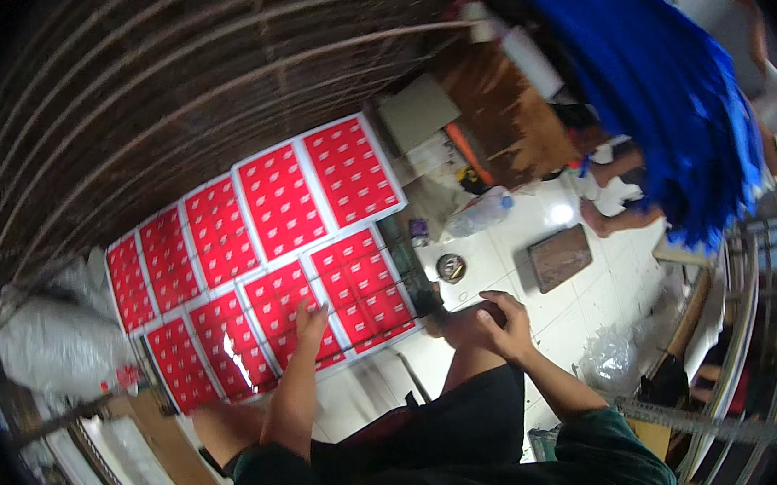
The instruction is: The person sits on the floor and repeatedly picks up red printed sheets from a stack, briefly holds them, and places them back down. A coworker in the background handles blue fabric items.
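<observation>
Red sheets [274, 202] with small white marks and white borders lie in two rows on a low surface to the left. My left hand [310, 319] hovers over or touches the near row, its fingers apart and nothing visible in it; blur hides whether it makes contact. My right hand [509, 326] is beside my right knee, fingers curved with a gap between them and the thumb. A dark patch shows in that gap, and I cannot make out whether it is shadow or a thing. Thin dark lines cross the sheets.
Metal bars [234, 67] run across the far left. Blue strips [642, 82] hang at the far right, with another person's feet [603, 217] below. A brown block [560, 258], a round tin [451, 267] and a clear plastic bag [481, 213] sit on the tiled floor. A white sack [55, 341] bulges at left.
</observation>
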A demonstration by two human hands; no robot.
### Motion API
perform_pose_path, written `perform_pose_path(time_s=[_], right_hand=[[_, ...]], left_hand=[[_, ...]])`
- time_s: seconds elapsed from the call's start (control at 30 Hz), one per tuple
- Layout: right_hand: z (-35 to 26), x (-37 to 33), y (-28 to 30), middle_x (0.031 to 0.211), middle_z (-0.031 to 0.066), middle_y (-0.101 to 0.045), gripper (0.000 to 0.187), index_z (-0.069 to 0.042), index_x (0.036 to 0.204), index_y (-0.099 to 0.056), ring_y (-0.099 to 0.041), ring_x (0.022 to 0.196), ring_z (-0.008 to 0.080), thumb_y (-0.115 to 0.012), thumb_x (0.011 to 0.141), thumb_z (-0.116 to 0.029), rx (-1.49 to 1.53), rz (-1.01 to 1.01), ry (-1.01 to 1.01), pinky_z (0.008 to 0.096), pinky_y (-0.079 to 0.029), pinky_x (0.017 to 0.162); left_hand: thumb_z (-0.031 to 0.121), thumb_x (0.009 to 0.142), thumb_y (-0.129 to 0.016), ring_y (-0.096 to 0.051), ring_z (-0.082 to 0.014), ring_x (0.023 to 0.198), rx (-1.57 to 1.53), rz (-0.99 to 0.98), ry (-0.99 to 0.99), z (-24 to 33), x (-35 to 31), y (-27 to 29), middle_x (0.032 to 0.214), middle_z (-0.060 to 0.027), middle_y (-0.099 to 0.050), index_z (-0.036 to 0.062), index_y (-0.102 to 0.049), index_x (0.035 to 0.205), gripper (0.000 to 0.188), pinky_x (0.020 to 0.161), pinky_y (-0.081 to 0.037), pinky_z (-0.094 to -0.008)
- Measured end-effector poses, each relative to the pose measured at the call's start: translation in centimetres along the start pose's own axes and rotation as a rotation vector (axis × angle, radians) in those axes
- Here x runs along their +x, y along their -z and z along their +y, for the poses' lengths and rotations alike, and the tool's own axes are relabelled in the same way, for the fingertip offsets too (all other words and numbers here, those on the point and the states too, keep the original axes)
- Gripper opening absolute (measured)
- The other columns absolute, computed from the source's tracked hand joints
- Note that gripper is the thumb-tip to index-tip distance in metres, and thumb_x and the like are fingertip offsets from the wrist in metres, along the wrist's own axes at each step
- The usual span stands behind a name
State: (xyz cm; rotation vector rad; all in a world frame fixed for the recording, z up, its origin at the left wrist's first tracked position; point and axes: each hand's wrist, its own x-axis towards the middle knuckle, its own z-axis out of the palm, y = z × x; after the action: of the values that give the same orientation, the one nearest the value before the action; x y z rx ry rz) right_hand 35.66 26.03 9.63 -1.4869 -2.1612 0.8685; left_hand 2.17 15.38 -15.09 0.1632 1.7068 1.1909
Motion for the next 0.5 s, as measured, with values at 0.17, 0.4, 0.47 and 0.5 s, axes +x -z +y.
perform_pose_path(time_s=[0.17,0.4,0.47,0.5], right_hand=[[-6.4,-0.5,3.9,0.096,0.0139,-0.062,0.036,-0.004,0.100,-0.061,-0.060,0.084,0.0280,-0.070,0.069,-0.018,0.024,0.185,0.447,0.0348,-0.046,0.073],[-15.7,1.4,18.4,0.097,0.0161,-0.062,0.040,-0.001,0.102,-0.058,-0.061,0.087,0.0289,-0.072,0.065,-0.010,-0.007,0.737,0.907,0.0359,-0.048,0.073],[-16.0,2.6,23.0,0.096,0.0148,-0.061,0.035,0.001,0.099,-0.058,-0.059,0.087,0.0281,-0.070,0.066,-0.005,-0.050,0.945,0.879,0.0347,-0.046,0.077],[-16.0,3.3,25.1,0.094,0.0139,-0.062,0.032,0.001,0.098,-0.059,-0.059,0.087,0.0258,-0.068,0.068,-0.004,-0.069,1.035,0.842,0.0335,-0.046,0.077]], left_hand=[[0.023,0.078,-0.067,-0.056,-0.0206,0.088,0.112,-0.114,0.119,1.5,-5.3,5.8,0.105,-0.0091,-0.057,0.0123,-0.038,0.127,0.058,0.067,-0.047,-0.0354],[0.027,0.080,-0.065,-0.054,-0.0184,0.093,0.301,-0.134,-0.146,13.1,-14.2,6.6,0.105,-0.0105,-0.056,0.0106,-0.040,0.125,0.054,0.076,-0.046,-0.0324],[0.021,0.080,-0.065,-0.054,-0.0161,0.091,0.286,-0.223,-0.261,13.8,-18.1,6.3,0.103,-0.0091,-0.056,0.0108,-0.040,0.125,0.052,0.075,-0.046,-0.0294],[0.017,0.080,-0.065,-0.053,-0.0150,0.091,0.255,-0.277,-0.310,13.6,-20.1,6.1,0.102,-0.0081,-0.056,0.0109,-0.040,0.125,0.051,0.075,-0.046,-0.0281]])
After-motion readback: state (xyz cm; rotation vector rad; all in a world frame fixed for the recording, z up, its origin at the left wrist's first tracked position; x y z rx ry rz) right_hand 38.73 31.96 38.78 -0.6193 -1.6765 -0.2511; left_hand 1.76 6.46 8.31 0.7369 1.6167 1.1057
